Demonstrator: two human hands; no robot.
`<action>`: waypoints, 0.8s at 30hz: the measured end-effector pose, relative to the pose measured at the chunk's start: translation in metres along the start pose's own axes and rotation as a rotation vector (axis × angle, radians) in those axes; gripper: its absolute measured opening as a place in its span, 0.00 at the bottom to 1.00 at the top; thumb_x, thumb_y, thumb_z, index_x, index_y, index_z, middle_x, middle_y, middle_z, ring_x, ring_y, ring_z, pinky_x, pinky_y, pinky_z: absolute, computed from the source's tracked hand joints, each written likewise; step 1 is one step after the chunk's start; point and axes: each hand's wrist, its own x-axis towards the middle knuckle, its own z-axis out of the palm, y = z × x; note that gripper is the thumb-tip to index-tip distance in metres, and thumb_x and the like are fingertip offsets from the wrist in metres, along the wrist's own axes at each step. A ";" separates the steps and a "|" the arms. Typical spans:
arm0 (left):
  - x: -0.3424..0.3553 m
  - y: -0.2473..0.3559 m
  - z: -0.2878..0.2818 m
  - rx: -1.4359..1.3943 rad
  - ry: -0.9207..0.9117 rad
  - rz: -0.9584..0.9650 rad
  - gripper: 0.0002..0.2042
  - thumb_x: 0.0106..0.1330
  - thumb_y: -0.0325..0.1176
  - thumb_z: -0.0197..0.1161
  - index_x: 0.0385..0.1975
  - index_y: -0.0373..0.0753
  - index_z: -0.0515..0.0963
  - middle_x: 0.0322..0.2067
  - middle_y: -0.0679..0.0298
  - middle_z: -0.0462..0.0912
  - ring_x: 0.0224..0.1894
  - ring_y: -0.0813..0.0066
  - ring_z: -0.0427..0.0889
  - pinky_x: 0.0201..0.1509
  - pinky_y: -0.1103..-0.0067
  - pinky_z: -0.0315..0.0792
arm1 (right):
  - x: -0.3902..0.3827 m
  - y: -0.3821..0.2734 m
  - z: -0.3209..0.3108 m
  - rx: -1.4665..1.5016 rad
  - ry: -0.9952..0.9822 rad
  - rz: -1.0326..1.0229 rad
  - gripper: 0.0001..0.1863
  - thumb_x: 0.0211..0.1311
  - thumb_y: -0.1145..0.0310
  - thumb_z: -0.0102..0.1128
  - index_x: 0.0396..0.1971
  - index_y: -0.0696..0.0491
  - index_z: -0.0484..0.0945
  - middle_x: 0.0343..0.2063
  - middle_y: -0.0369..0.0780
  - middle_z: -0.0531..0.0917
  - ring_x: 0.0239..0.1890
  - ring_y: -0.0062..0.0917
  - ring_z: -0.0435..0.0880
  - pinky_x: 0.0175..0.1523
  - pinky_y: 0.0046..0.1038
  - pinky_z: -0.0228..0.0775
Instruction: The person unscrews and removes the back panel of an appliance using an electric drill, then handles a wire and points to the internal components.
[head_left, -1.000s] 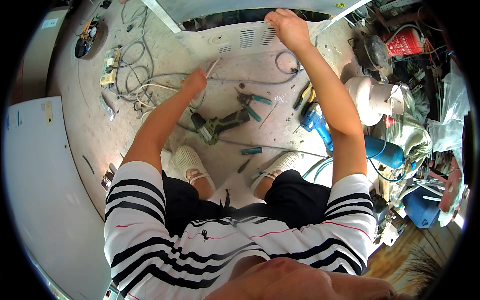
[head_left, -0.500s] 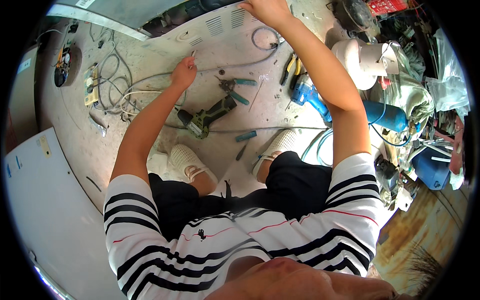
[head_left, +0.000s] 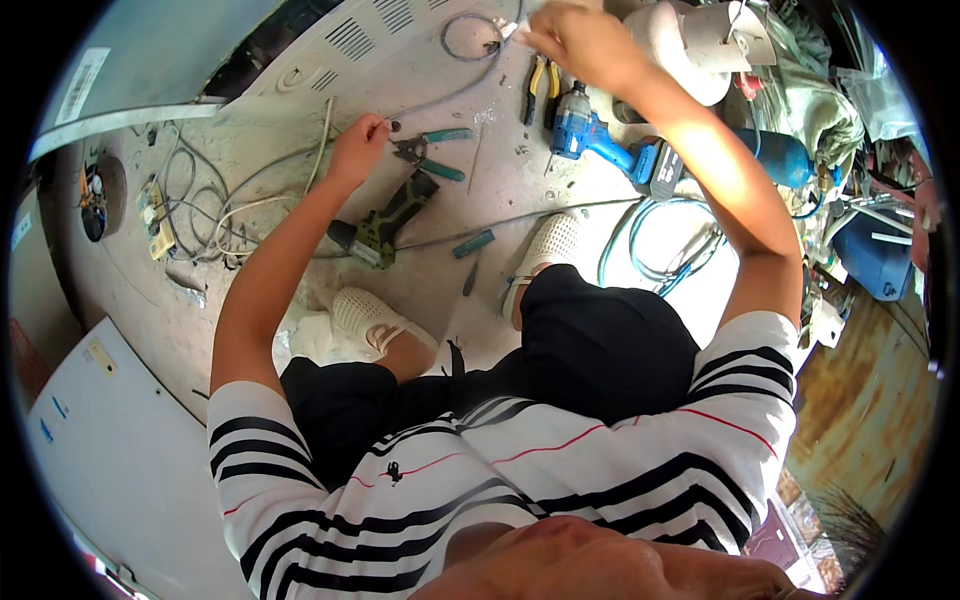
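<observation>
My left hand (head_left: pixel 357 152) is closed in a pinch over the floor, beside the teal-handled pliers (head_left: pixel 438 160). A grey cable (head_left: pixel 440 100) runs from beside its fingertips toward a loop near the vented panel; whether the fingers hold it, I cannot tell. My right hand (head_left: pixel 583 45) is raised at the top, fingers bent together near a small whitish bit, and slightly blurred. What it holds, if anything, does not show. Below it lie yellow-and-black pliers (head_left: pixel 541 92) and a blue cordless driver (head_left: pixel 595 138). An olive-green power tool (head_left: pixel 385 222) lies nearer my feet.
The light vented panel (head_left: pixel 320 62) of a large appliance stands at the far left. Tangled cords (head_left: pixel 190 195) and a power strip (head_left: pixel 160 225) lie left. Blue hose coils (head_left: pixel 660 245), a blue cylinder (head_left: pixel 775 158) and a white motor-like housing (head_left: pixel 675 50) crowd the right. A white panel (head_left: pixel 120 440) leans near left.
My right hand has come away from the panel's edge and moved right and slightly down. My left hand is slightly lower. The view has shifted, so the floor tools appear further left.
</observation>
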 end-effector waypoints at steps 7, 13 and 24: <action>-0.010 0.062 0.071 0.404 -0.277 0.558 0.09 0.55 0.30 0.62 0.36 0.45 0.77 0.33 0.65 0.82 0.37 0.64 0.81 0.43 0.70 0.70 | -0.160 0.064 0.093 -0.099 -0.416 0.579 0.42 0.49 0.56 0.69 0.63 0.45 0.57 0.49 0.50 0.74 0.51 0.45 0.76 0.53 0.42 0.70; 0.016 0.078 0.165 0.484 -0.170 0.383 0.09 0.54 0.39 0.67 0.34 0.49 0.79 0.33 0.69 0.81 0.41 0.68 0.78 0.47 0.68 0.64 | -0.191 0.067 0.144 -0.032 -0.237 0.596 0.46 0.50 0.58 0.69 0.66 0.48 0.52 0.48 0.50 0.76 0.51 0.43 0.76 0.56 0.38 0.66; 0.012 0.065 0.214 0.434 0.063 0.355 0.07 0.51 0.37 0.68 0.29 0.50 0.78 0.30 0.71 0.79 0.39 0.68 0.76 0.47 0.69 0.64 | -0.184 0.080 0.156 0.156 -0.174 0.568 0.41 0.50 0.64 0.63 0.63 0.49 0.52 0.49 0.53 0.76 0.48 0.47 0.78 0.51 0.41 0.72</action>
